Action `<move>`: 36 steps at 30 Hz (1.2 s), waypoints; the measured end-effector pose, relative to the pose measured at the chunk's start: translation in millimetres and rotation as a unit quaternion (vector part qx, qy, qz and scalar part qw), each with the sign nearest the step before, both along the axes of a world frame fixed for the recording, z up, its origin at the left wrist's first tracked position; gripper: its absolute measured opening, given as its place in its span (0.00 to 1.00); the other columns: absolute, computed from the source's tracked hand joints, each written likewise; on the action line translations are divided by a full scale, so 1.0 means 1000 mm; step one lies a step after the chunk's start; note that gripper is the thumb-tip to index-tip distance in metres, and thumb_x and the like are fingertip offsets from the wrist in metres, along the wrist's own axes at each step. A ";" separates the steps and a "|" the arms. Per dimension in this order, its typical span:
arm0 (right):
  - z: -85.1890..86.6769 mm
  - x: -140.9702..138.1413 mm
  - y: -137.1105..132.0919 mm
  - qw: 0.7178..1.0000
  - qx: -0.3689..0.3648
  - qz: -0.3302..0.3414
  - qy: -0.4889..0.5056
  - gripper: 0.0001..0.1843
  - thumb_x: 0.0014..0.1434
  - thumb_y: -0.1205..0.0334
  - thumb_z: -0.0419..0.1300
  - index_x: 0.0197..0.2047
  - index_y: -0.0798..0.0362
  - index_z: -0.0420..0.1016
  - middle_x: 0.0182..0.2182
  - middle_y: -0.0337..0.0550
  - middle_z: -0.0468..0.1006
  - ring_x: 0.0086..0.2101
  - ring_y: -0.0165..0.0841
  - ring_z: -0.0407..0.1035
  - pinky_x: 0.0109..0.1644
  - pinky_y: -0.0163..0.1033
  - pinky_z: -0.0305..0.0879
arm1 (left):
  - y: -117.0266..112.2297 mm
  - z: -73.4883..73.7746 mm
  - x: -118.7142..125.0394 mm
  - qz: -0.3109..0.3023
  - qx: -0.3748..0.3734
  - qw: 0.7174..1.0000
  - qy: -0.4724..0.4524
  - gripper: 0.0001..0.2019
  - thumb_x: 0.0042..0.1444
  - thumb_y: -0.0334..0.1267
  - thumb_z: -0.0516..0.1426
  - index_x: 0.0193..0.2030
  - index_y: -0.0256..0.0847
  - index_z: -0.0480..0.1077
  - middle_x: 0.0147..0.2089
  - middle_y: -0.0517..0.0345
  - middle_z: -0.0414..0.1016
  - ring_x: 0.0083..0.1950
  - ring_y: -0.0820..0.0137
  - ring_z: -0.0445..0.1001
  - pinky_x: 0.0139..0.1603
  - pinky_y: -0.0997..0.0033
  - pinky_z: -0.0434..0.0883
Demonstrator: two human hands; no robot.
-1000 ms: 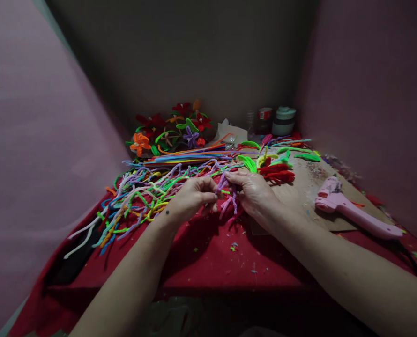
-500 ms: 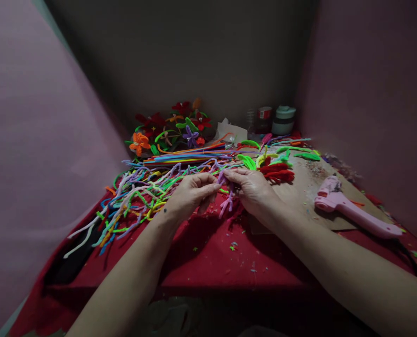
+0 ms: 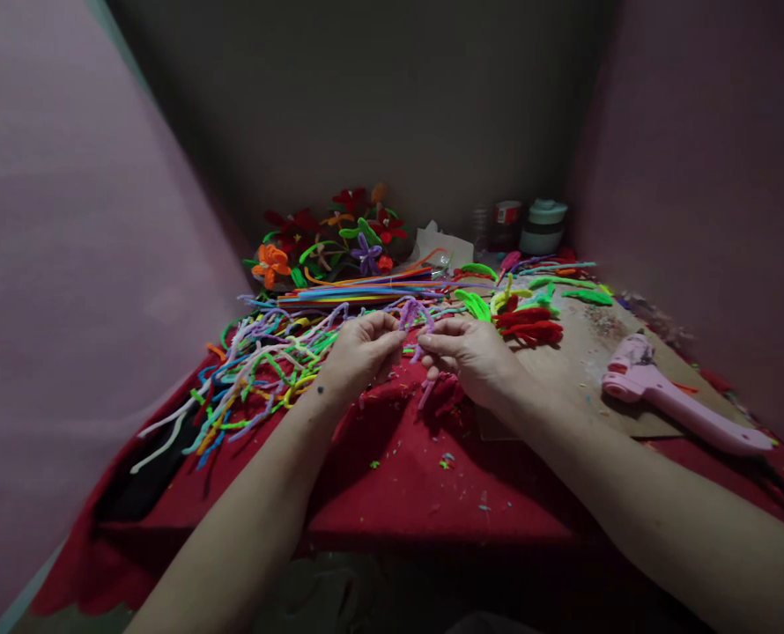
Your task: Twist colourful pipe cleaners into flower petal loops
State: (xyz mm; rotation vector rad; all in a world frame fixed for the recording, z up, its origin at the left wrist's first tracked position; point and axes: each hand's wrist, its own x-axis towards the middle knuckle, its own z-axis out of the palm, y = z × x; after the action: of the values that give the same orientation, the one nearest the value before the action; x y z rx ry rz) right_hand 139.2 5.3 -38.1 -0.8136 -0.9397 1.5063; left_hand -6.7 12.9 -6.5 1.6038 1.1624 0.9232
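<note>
A bent purple pipe cleaner (image 3: 413,310) arches up between my two hands over the red cloth. My left hand (image 3: 364,350) is closed, pinching its left side between thumb and forefinger. On the other side my right hand (image 3: 468,352) pinches it too, with part of the purple stem hanging below the fingers. Dark pink pipe cleaner pieces (image 3: 448,396) lie just under my right hand. To the left of my left hand spreads a tangle of bent pipe cleaners (image 3: 260,379) in many colours.
A pink glue gun (image 3: 669,392) lies on a brown board (image 3: 583,409) at the right. Red pipe cleaner pieces (image 3: 530,328) rest on the board. Behind are straight pipe cleaners (image 3: 366,291), finished flowers (image 3: 339,233) and a lidded cup (image 3: 543,227). Scraps dot the red cloth (image 3: 418,502).
The purple pipe cleaner now shows as an open arch above my fingers, where before it was bunched between them. My hands have moved slightly apart. The whole view has shifted a little.
</note>
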 end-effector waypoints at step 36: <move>-0.002 0.003 0.000 0.939 0.184 -0.100 -0.272 0.15 0.50 0.62 0.58 0.16 0.54 0.63 0.13 0.32 0.60 0.18 0.24 0.53 0.22 0.33 0.49 | -0.010 -0.014 0.014 -0.047 0.007 0.997 -0.067 0.07 0.52 0.34 0.53 0.38 0.39 0.60 0.20 0.66 0.69 0.14 0.73 0.69 0.10 0.79 0.64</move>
State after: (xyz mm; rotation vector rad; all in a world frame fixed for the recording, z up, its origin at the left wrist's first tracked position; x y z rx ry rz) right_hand 142.5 4.9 -40.5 -1.0318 -1.4470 0.8937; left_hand 7.0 3.3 -20.5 1.5688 0.9823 0.9642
